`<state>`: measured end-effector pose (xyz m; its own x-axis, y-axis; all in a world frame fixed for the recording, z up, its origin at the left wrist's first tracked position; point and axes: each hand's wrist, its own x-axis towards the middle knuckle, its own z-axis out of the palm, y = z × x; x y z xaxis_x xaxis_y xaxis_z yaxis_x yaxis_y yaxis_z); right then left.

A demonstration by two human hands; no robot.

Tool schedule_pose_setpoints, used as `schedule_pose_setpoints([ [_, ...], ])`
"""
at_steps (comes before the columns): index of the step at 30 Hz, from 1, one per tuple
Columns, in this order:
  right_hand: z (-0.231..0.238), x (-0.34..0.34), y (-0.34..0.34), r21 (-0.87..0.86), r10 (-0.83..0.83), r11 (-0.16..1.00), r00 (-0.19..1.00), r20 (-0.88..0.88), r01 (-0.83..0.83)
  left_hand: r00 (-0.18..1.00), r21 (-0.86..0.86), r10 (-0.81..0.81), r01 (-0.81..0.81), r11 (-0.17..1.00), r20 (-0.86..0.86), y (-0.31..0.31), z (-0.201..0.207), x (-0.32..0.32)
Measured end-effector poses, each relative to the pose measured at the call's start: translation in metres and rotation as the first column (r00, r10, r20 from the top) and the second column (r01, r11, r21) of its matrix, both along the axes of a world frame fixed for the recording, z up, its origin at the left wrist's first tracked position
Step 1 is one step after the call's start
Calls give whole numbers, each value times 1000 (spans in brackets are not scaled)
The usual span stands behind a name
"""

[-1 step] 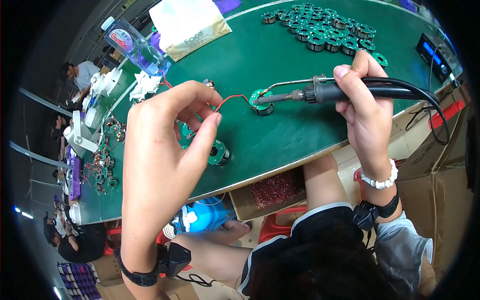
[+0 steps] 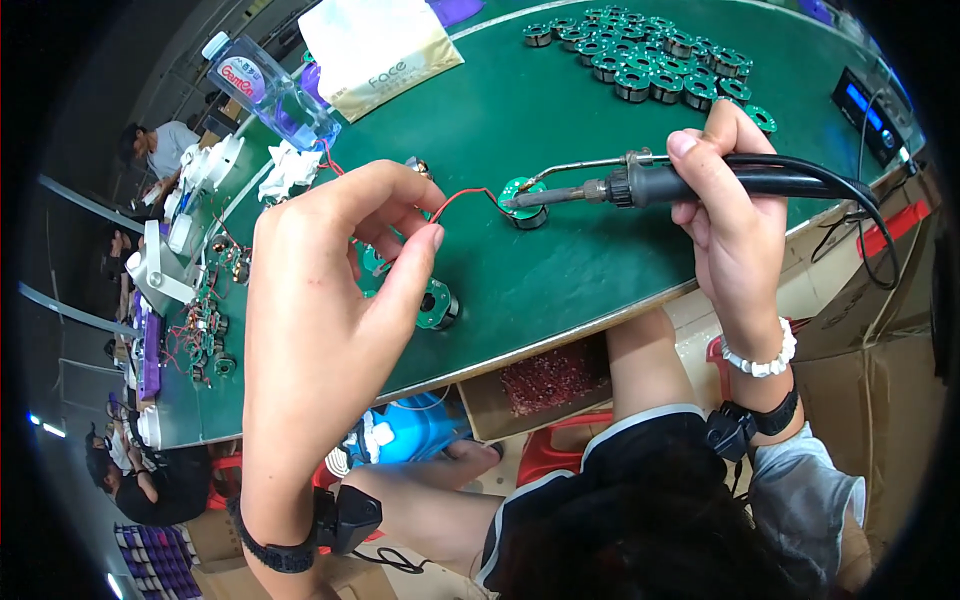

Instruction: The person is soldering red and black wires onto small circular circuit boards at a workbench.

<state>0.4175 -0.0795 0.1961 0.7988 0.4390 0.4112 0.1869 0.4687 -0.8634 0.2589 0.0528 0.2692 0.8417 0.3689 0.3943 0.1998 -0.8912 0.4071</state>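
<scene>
Between thumb and forefinger, my left hand (image 2: 335,255) pinches a red wire (image 2: 462,193). The wire's far end meets a round green circuit board (image 2: 518,196) on a dark ring-shaped part, lying on the green tabletop. My right hand (image 2: 735,205) is closed around the black handle of a soldering iron (image 2: 650,186), which has a thin metal tube along its top. The iron's tip rests on that board, near the wire's end. Another round board (image 2: 436,305) sits beside my left thumb, and more are partly hidden behind the fingers.
Many similar round boards (image 2: 665,70) cluster at the far right. A blue-lit display box (image 2: 865,115) stands at the right edge. At the far left are a water bottle (image 2: 268,92), a tissue pack (image 2: 380,55) and wired boards (image 2: 205,325). An open carton (image 2: 550,385) sits below the table edge.
</scene>
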Motion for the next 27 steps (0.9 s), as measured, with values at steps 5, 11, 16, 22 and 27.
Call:
schedule_pose_setpoints([
  [5,-3,-1,3,-13,-21,1000,999,29,21,1000,6,-4,5,1000,-5,2,1,-1],
  [11,-3,-1,3,-27,-28,999,999,32,29,1000,8,-11,11,1000,-9,5,0,-2],
  [16,-4,-2,3,-28,-28,999,999,15,29,1000,21,-8,8,1000,-21,5,1,-1],
  [22,-3,-3,4,-15,-24,1000,1000,9,24,1000,35,-16,16,999,0,6,-1,-1],
  [27,-2,-2,3,-8,-27,1000,1000,4,27,1000,50,-4,4,999,1,4,-2,0],
])
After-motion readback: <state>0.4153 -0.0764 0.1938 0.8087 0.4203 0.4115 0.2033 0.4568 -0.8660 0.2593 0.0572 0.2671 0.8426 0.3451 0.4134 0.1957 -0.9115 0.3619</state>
